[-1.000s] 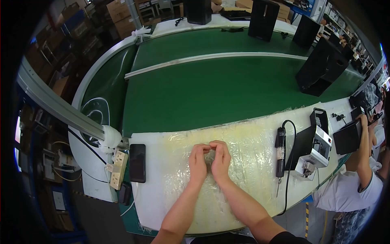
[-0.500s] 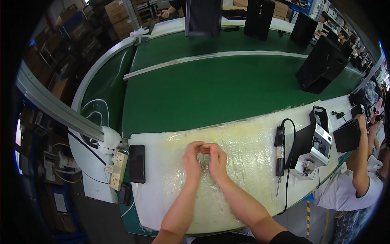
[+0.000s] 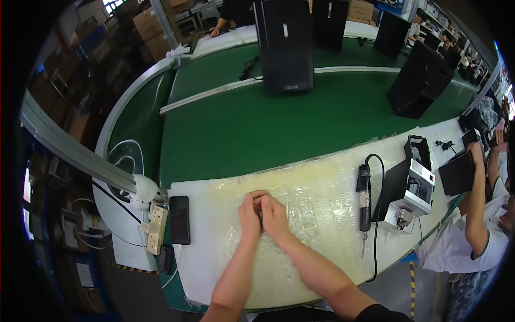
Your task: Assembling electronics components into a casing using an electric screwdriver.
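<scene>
My left hand (image 3: 249, 219) and my right hand (image 3: 274, 217) rest together over the plastic-covered pale worktop (image 3: 316, 214). Their fingers are curled inward and touch at the tips. No object shows in or between them, though the palms are partly hidden. A black phone (image 3: 179, 220) lies to the left, apart from my left hand. On the right, farther from my right hand, is a black electric screwdriver (image 3: 365, 196) with its bit toward me and a cable looping beside it.
Beyond the worktop runs a green conveyor belt (image 3: 230, 134) with a metal rail. Tall black speaker-like cabinets (image 3: 287, 59) stand on it. A screw feeder (image 3: 418, 188) is right of the screwdriver, a power strip (image 3: 156, 229) at left. A co-worker (image 3: 477, 214) handles a black panel (image 3: 457, 174) at right.
My hands have drawn closer together, narrowing the gap between them. A tall black cabinet now stands nearer on the belt, with a dark cable beside it. The view has shifted slightly.
</scene>
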Demonstrator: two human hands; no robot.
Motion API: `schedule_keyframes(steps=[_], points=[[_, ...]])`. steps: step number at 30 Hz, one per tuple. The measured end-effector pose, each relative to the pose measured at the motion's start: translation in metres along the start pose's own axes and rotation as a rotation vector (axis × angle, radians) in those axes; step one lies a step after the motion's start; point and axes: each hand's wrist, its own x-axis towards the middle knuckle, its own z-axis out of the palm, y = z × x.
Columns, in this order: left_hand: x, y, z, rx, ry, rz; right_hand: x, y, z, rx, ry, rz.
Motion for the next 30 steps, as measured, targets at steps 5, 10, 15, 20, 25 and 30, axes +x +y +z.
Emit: schedule_keyframes(steps=[5, 10, 15, 20, 25, 30], points=[[0.000, -0.002, 0.000, -0.011, 0.051, 0.026, 0.000, -0.003, 0.001, 0.106, 0.025, 0.031], [-0.001, 0.003, 0.008, -0.040, 0.091, 0.033, 0.000, -0.011, -0.003, 0.127, 0.063, 0.041], [0.019, 0.029, 0.034, 0.358, 0.052, 0.037, 0.003, -0.004, -0.006, 0.023, 0.206, -0.078], [0.097, 0.080, 0.084, 0.810, -0.180, 0.620, 0.005, 0.006, -0.008, 0.089, 0.187, 0.087], [0.181, 0.161, 0.160, 1.286, -0.256, 1.390, 0.004, 0.000, -0.012, 0.089, 0.165, 0.066], [0.242, 0.238, 0.217, 1.405, 0.059, 1.681, 0.004, 0.002, -0.010, 0.091, 0.140, 0.072]])
